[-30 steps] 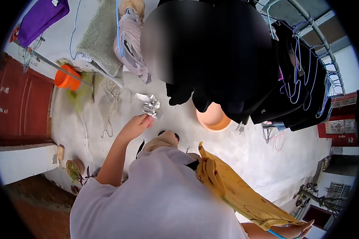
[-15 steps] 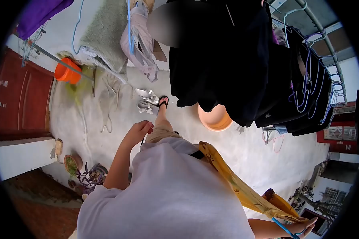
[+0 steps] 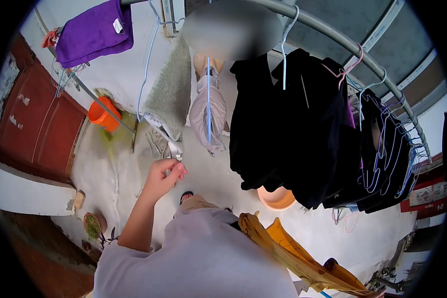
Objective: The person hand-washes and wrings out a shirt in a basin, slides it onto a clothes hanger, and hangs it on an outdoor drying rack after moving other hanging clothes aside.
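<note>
My left hand [image 3: 165,178] is raised in front of my body, fingers curled in and nothing visible in them. Behind it, below the grey-green towel [image 3: 166,94], hangs some pale cloth. A yellow patterned garment [image 3: 303,263] stretches from my waist to the lower right. Part of a blue hanger [image 3: 325,294] shows under this garment. My right hand [image 3: 380,293] is at the garment's far end, mostly cut off by the frame edge; its grip on the hanger is only partly visible.
A curved metal rail [image 3: 328,37] overhead carries black clothes [image 3: 288,134] and several hangers [image 3: 382,149]. A purple towel [image 3: 94,35] hangs at the upper left. On the floor are an orange bucket [image 3: 104,114], a round tan basin [image 3: 277,198] and a potted plant [image 3: 92,226].
My view has tilted up, showing more of the rail and purple towel. My left hand has risen relative to my body. My right hand has moved mostly out of the frame with the yellow garment.
</note>
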Available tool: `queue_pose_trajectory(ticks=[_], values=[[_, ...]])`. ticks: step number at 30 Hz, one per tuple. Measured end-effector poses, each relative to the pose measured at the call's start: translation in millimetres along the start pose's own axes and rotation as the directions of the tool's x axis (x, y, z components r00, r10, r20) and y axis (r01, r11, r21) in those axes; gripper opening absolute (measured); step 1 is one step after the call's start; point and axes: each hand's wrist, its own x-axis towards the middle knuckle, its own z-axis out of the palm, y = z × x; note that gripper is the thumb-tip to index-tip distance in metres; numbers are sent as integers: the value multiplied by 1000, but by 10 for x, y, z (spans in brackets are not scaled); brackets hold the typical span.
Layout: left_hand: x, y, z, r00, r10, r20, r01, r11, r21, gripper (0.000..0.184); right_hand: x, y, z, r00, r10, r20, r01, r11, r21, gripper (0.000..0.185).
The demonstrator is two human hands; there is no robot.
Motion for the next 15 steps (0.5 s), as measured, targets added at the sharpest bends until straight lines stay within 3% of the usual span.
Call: queue_pose_trajectory(ticks=[2,4,6,8,9,10,13,15], values=[[216,275,-424,942,235,-239,-228,972,58,13,-98,-305,-36,1000,-4,21,4,1000,-6,28],[632,611,-748,777,482,-404,-375,871,317,13,-217,-370,-68,999,-2,44,3,1000,-13,28],[988,909,-959,692,601,-399,-272,730,627,24,-314,-594,-130,997,-16,73,17,1000,-15,28],[1291,977,-1094,754,511,-413,-247,803,543,29,-409,-772,-206,996,-30,84,32,999,-18,28],[1452,956,-1137,860,353,-369,-281,930,236,27,-460,-861,-233,995,-40,91,42,999,-20,28],[1565,967,-1162,942,216,-255,-247,964,-95,24,-503,-941,-266,995,-48,93,50,999,-20,28],[1675,1050,-1184,996,43,72,-4,882,-472,21,-653,-1125,-392,992,-44,121,50,998,-45,28],[1759,943,-1352,996,84,4,-69,843,-534,20,-732,-1211,-496,991,-34,130,42,997,-63,28]])
